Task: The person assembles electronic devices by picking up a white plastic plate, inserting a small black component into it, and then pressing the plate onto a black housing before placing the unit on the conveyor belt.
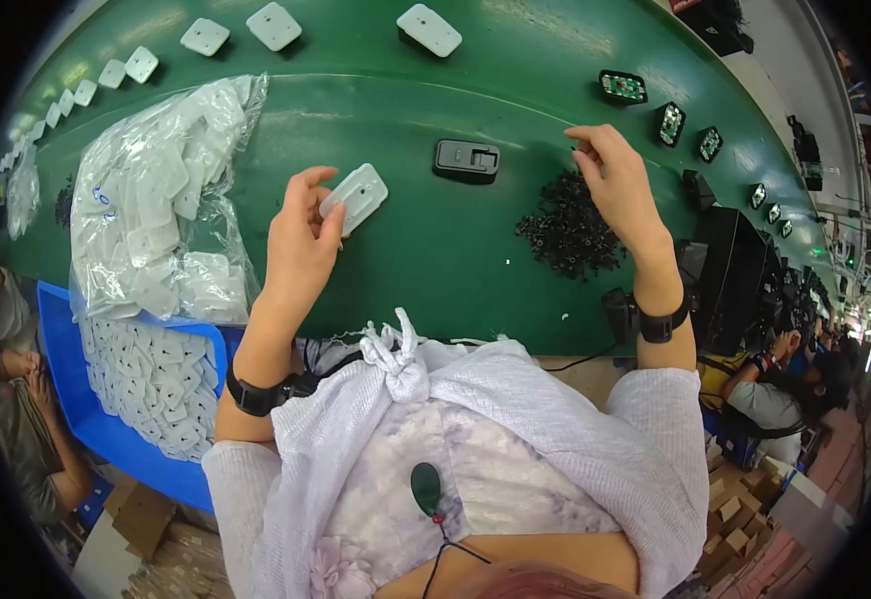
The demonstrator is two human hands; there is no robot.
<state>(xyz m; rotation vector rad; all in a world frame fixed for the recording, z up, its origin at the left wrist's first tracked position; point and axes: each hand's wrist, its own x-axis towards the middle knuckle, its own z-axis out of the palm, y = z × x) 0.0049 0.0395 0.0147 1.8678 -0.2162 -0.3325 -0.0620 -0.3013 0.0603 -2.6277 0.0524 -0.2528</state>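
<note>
Left hand (300, 240) is reaching up over the green belt (455, 260), wrist bent back, fingers curled and pinching a white rectangular plastic cover (354, 197) by its near-left edge; the cover is tilting, raised just off the belt, left of centre. Right hand (615, 180) is hovering above the pile of small black parts (567, 228), fingers narrowed to a pinch near the thumb. Can't tell whether it's gripping one of the small parts; anything there is too small to make out. Both wrists are wearing black bands.

A black housing (466, 160) is lying on the belt between the two hands, farther out, touching neither. Clear bag of white covers (161, 205) is sitting to the left, draping over the belt's near edge, with a blue bin (106, 429) of more covers under it. More white covers (429, 29) are riding along the far side; small circuit boards (623, 88) are lining up far right.

Hard to read: individual black parts are blurring into one mass. The bin is partly hiding under the bag and is cut off by the person's left sleeve. Rim distortion is bending the belt edges.
</note>
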